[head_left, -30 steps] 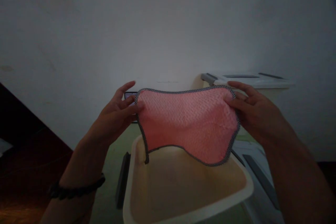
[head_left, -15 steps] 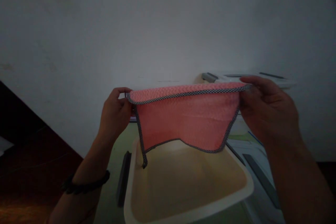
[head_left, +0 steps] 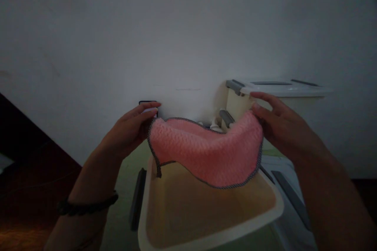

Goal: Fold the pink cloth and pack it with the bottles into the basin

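Both hands grip the cloth: the left hand (head_left: 129, 129) pinches its upper left corner between thumb and fingers, the gap nearly closed, and the right hand (head_left: 284, 125) pinches the upper right corner, its index finger stretched out to the left above the thumb. Between them the pink cloth (head_left: 203, 155) spans left to right along its long axis, sagging in the middle. Its dark-trimmed far edge curves behind the sag, while its lower edge hangs down toward the near side. A dark loop (head_left: 159, 171) points down from the lower left corner.

The cloth is above the far part of an open cream bin (head_left: 141, 219), which stands on a green surface (head_left: 118, 219). A dark bracelet (head_left: 88, 207) circles the left wrist. To the right of the bin lies a pale panel with a grey strip (head_left: 290, 194). Farther right, a lidded box (head_left: 278, 88) stands by the wall (head_left: 188, 27).
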Tool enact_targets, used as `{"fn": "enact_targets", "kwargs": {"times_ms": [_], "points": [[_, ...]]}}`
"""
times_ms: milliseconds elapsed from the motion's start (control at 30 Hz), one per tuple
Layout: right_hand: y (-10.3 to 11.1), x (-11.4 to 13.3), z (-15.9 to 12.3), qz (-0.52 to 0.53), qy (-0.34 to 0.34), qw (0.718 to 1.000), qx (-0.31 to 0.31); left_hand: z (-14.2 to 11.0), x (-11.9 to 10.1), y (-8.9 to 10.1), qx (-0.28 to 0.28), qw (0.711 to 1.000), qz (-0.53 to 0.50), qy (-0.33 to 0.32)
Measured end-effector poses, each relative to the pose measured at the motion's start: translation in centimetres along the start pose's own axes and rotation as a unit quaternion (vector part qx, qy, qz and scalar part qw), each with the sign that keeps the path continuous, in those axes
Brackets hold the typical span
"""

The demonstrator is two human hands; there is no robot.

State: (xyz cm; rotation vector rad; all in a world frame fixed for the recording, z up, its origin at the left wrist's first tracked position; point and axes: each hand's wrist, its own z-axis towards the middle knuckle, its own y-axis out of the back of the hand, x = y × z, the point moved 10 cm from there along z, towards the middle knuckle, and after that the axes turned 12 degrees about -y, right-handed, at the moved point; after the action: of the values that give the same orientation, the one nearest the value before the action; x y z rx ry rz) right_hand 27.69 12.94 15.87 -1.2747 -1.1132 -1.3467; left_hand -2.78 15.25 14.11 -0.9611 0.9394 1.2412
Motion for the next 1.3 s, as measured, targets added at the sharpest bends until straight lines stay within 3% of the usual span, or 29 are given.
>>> {"fn": "enact_targets", "kwargs": {"times_ms": [133,400,500,600,667,800,967,1067,1100,1200,1233,1300], "points": [[-1.2,0.9,-0.6,0.012,0.026,0.996,0.084,-0.4,-0.3,-1.7,0.083,0.996,-0.024,-0.017],[-1.5,1.0,-0.3,-0.031,0.086,0.991,0.095,-0.3,-0.8,-1.9,0.07,0.997,-0.011,-0.036],[0.0,2.9,-1.0,0.029,0.18,0.983,0.018,0.0,-2.3,-0.8,0.007,0.992,-0.047,-0.114],[1.9,5.0,-3.1,0.041,0.304,0.948,-0.081,-0.4,-4.8,0.2,-0.037,0.97,-0.048,-0.234],[1.8,5.5,-3.6,0.015,0.336,0.937,-0.089,-0.7,-5.6,0.4,-0.042,0.961,-0.025,-0.272],[1.4,5.1,-3.1,0.013,0.353,0.933,-0.07,-0.4,-4.7,1.2,-0.068,0.963,0.031,-0.26],[1.3,4.0,-1.6,0.001,0.29,0.957,-0.024,-0.2,-4.3,2.4,-0.122,0.95,0.12,-0.262],[0.1,3.7,-1.6,-0.117,0.251,0.959,0.059,-0.1,-4.0,2.0,-0.1,0.963,0.115,-0.223],[-1.0,3.1,-1.9,-0.187,0.228,0.949,0.116,-0.1,-4.0,1.4,-0.074,0.968,0.113,-0.211],[-4.3,0.5,-3.9,-0.358,0.172,0.872,0.287,-0.7,-4.3,-1.1,0.009,0.973,0.129,-0.189],[-5.0,0.1,-4.6,-0.384,0.164,0.854,0.31,-1.0,-4.5,-1.9,0.033,0.97,0.154,-0.185],[-5.9,0.2,-4.9,-0.381,0.156,0.865,0.288,-1.7,-4.8,-3.5,0.065,0.951,0.243,-0.181]]}}
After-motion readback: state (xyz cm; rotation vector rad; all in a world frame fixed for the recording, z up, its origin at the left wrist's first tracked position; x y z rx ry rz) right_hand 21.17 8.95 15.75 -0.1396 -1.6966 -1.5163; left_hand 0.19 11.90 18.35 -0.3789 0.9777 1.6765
